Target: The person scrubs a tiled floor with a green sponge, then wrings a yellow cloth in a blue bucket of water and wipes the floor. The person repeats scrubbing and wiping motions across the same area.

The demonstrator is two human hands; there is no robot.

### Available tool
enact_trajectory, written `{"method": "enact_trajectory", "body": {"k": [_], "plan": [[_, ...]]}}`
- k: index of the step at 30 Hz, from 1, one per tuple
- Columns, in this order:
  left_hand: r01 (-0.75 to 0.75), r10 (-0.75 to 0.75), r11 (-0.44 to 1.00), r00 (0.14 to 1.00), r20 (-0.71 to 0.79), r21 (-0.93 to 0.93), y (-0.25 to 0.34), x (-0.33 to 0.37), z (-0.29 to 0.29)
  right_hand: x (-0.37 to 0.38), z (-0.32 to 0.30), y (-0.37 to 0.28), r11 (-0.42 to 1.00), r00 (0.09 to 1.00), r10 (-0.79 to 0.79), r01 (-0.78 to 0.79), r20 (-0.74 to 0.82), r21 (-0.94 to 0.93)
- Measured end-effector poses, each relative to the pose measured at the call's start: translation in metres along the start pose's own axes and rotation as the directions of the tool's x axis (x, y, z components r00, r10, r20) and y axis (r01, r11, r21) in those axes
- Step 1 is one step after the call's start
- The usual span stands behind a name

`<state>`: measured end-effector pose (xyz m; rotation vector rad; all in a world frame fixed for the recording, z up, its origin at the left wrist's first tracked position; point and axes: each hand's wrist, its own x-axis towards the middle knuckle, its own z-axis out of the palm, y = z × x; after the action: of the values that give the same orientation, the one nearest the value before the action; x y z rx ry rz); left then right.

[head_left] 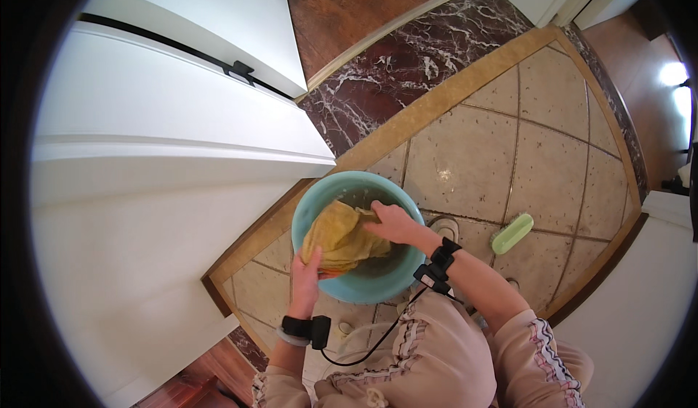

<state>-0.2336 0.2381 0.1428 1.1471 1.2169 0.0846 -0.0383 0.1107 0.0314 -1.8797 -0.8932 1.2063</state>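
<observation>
A yellow cloth [340,235] is held between my two hands over a light blue basin [308,206] of murky water [378,262]. My left hand [306,277] grips the cloth's lower left side, fingers closed round it and partly hidden. A bit of orange shows under the cloth beside that hand. At the cloth's upper right, my right hand [394,224] pinches its edge. Both hands are inside or just over the basin's rim.
A green scrub brush [512,233] lies on the tiled floor [465,161] to the right of the basin. White door panels [182,110] stand at the left. Beyond the tiles runs a dark red marble threshold [414,62]. A shoe [445,228] is beside the basin.
</observation>
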Motion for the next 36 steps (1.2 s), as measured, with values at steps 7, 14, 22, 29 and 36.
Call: {"method": "enact_trajectory", "body": {"k": [7,14,22,29,36], "plan": [[0.056,-0.052,0.929,0.998,-0.021,0.365,-0.137,0.046,-0.022,-0.006,0.015,-0.008,0.710,0.947,-0.322,0.226,-0.022,-0.667],[0.359,-0.343,0.928,0.928,0.148,-0.102,-0.120,0.032,0.022,0.014,0.031,0.032,0.936,0.955,0.071,0.036,0.289,-0.350],[0.384,-0.154,0.751,0.893,0.423,-0.537,-0.116,0.058,0.015,0.000,0.047,-0.009,0.968,0.945,-0.226,0.191,0.237,0.163],[0.393,-0.142,0.652,0.903,0.405,-0.648,-0.122,0.085,0.018,-0.008,0.045,-0.060,0.896,0.826,-0.405,0.445,0.392,-0.010],[0.342,-0.256,0.760,0.939,0.229,-0.553,-0.098,0.057,0.026,0.022,0.041,-0.031,0.903,0.977,-0.210,0.212,0.047,-0.374]]}}
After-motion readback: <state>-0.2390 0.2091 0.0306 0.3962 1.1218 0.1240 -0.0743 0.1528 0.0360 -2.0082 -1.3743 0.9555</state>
